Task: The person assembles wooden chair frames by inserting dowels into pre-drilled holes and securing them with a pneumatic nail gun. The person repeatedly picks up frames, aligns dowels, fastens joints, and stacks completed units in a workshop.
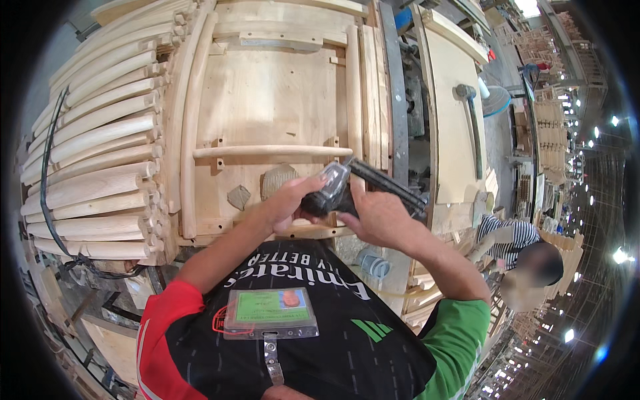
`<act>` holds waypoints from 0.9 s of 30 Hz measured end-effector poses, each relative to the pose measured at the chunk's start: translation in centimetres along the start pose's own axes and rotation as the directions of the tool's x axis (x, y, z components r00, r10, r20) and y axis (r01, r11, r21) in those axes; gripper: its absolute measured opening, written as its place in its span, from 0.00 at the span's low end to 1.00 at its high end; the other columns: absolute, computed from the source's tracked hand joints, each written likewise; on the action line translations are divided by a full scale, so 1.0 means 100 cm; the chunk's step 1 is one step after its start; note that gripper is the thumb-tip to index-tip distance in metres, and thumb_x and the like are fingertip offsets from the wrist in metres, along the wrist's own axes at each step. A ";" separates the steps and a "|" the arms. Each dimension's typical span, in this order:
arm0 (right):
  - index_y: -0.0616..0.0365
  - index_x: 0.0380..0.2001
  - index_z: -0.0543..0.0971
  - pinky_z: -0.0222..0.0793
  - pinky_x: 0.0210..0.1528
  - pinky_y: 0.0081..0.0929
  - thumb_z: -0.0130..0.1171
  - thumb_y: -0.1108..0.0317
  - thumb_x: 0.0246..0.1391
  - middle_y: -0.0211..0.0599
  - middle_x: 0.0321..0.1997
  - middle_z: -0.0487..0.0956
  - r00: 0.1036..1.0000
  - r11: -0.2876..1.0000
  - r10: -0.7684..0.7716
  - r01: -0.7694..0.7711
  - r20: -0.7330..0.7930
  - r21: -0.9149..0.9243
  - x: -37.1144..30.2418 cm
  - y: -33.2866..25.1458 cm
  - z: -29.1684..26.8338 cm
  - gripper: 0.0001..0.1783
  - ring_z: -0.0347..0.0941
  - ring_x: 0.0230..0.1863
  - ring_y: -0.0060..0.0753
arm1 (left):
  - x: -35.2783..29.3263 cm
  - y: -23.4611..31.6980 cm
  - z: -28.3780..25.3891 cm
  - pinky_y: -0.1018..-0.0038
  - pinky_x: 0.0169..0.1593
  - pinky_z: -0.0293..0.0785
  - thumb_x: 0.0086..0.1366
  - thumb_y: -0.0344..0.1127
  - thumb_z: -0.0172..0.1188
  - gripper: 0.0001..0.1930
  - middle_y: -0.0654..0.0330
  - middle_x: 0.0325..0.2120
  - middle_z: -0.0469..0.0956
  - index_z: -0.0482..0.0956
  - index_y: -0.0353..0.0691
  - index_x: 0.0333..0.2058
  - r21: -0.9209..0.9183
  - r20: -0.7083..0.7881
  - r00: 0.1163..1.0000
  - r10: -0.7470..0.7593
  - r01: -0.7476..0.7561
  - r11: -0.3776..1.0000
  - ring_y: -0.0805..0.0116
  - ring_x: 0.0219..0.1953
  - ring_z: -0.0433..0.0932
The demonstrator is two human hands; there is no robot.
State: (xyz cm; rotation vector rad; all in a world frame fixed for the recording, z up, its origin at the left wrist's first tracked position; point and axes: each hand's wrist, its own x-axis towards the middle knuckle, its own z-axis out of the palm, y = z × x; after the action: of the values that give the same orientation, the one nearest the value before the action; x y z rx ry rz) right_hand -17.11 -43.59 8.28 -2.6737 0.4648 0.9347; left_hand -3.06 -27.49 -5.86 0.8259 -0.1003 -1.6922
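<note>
Over the near right corner of a pale wooden frame, both hands hold a nail gun (331, 191) with a grey-silver head and a long black magazine (393, 187) pointing right. My left hand (291, 202) is closed round the body from the left. My right hand (381, 215) grips it from the other side, index finger raised against the magazine's base. Just beyond the tool, a rounded wooden crosspiece (273, 152) lies between the frame's left rail (193, 127) and right rail (354, 93). Small blocks sit beside its ends.
Two rough brownish pieces, one larger (279, 179) and one smaller (239, 197), lie near my left hand. Shaped wooden legs (100, 163) are stacked at left with a black strap (45, 160). A hammer (471, 120) rests on a board at right. Another person (510, 237) in stripes is nearby.
</note>
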 end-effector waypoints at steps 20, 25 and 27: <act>0.76 0.54 0.75 0.78 0.53 0.50 0.62 0.43 0.63 0.65 0.39 0.86 0.947 0.970 0.142 -0.190 0.288 0.148 0.054 0.002 -0.018 0.39 0.85 0.47 0.65 | 0.029 -0.022 -0.027 0.75 0.24 0.67 0.73 0.55 0.60 0.21 0.61 0.37 0.87 0.81 0.48 0.54 -0.355 -0.048 0.996 -0.081 0.059 0.933 0.63 0.28 0.83; 0.75 0.55 0.75 0.78 0.53 0.49 0.63 0.42 0.63 0.63 0.39 0.86 0.944 0.973 0.128 -0.178 0.304 0.145 0.056 0.005 -0.027 0.40 0.85 0.48 0.63 | 0.031 -0.024 -0.027 0.75 0.23 0.67 0.72 0.56 0.61 0.21 0.61 0.36 0.87 0.82 0.48 0.53 -0.389 -0.031 0.992 -0.120 0.098 0.916 0.63 0.28 0.83; 0.75 0.55 0.75 0.78 0.53 0.49 0.64 0.42 0.63 0.64 0.39 0.86 0.939 0.974 0.123 -0.175 0.320 0.141 0.057 0.006 -0.028 0.40 0.85 0.49 0.64 | 0.030 -0.024 -0.025 0.75 0.23 0.67 0.72 0.56 0.61 0.21 0.61 0.36 0.87 0.82 0.48 0.52 -0.406 -0.037 0.989 -0.146 0.118 0.906 0.62 0.27 0.83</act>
State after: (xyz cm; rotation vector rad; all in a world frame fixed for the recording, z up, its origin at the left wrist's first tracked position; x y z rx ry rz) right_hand -11.54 -46.30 6.69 -2.3107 0.6485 1.2728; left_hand -3.76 -28.50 -10.25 0.5847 0.3496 -1.7292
